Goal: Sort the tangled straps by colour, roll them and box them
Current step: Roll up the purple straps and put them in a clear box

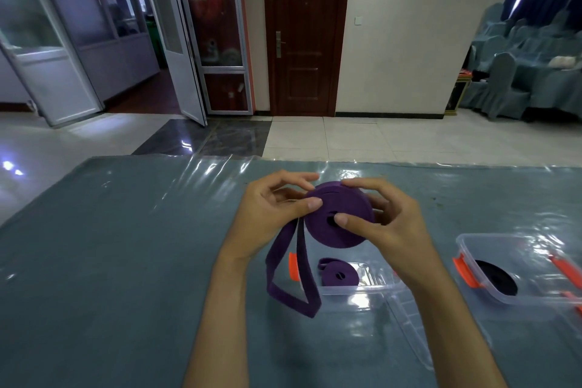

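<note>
A purple strap (pixel 338 230), wound into a thick roll, is held above the table between both hands. My left hand (pixel 267 217) pinches the roll's left edge. My right hand (pixel 387 220) grips its right side, thumb pressed near the centre hole. The strap's loose tail (pixel 293 280) hangs in a loop down to the table. Below the roll stands a clear plastic box (pixel 378 290) with orange clips; a smaller rolled purple strap (pixel 338 276) lies inside. To the right, a second clear box (pixel 535 264) holds a rolled black strap (pixel 499 277).
The table (pixel 110 261) is covered in grey-blue cloth under clear plastic sheeting. A clear lid (pixel 409 327) leans at the first box's right side. An orange-clipped lid edge (pixel 567 268) shows by the right box. Tiled floor and a door lie beyond the far edge.
</note>
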